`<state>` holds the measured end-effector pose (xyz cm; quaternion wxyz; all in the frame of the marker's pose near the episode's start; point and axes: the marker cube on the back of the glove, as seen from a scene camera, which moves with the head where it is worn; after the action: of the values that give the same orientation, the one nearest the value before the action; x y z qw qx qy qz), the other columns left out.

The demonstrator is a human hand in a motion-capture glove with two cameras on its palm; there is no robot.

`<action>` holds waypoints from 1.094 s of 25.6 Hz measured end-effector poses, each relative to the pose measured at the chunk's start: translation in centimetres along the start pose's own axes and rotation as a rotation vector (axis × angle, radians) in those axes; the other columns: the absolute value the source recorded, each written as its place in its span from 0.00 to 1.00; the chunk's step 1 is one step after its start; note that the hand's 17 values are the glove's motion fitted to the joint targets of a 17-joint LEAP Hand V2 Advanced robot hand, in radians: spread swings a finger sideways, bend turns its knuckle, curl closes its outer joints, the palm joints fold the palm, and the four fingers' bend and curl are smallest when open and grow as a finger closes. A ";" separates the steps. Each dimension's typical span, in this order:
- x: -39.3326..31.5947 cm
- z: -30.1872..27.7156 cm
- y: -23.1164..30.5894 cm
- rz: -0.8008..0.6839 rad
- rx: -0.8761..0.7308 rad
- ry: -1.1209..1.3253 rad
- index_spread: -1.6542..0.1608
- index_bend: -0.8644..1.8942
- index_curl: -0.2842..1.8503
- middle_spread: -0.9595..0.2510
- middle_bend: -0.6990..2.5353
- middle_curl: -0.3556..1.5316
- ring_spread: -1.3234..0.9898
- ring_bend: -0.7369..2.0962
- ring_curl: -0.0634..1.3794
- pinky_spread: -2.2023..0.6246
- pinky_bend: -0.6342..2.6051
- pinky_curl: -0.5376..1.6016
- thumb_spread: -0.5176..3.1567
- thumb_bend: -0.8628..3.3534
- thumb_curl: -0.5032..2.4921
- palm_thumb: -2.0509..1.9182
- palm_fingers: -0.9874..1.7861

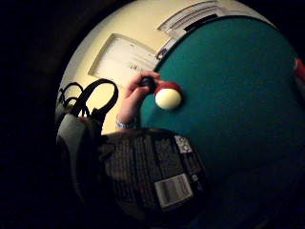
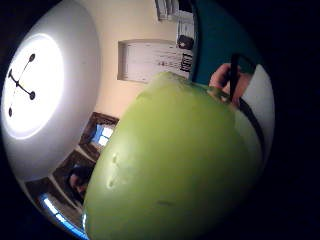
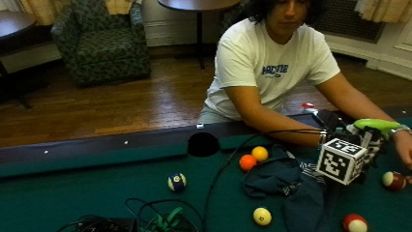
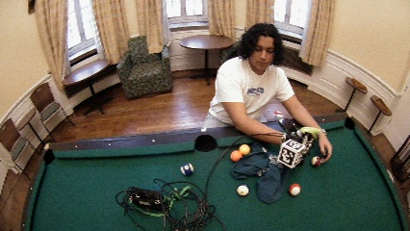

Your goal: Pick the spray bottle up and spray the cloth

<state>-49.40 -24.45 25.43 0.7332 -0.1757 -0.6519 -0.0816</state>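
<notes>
A barcode and blocks of small print, too fine to read, cover the spray bottle's (image 1: 152, 171) dark label. The person's white T-shirt (image 3: 270, 58) carries a dark blue chest logo, illegible.

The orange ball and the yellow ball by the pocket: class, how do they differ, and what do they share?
The orange ball is orange and lies nearer the cloth; the yellow ball is yellow and lies nearer the rail. They touch or nearly touch. Both are plain, unstriped and rest on the green felt.
</notes>
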 end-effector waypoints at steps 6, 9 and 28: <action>0.5 -0.5 0.9 0.043 -0.036 0.027 0.77 0.43 0.41 0.64 0.42 0.47 0.49 0.49 0.35 0.69 0.32 0.43 0.25 0.20 0.45 0.74 0.82; 0.7 -1.0 1.5 0.062 -0.057 0.076 0.76 0.41 0.40 0.63 0.41 0.47 0.49 0.48 0.35 0.71 0.28 0.42 0.27 0.19 0.44 0.73 0.77; 0.8 -7.4 6.2 0.080 -0.204 0.467 0.70 0.36 0.30 0.63 0.30 0.39 0.50 0.41 0.29 0.81 0.30 0.42 0.38 0.20 0.35 0.69 0.58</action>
<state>-40.25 -21.27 24.64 0.8448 -0.2510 -0.4459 -0.1562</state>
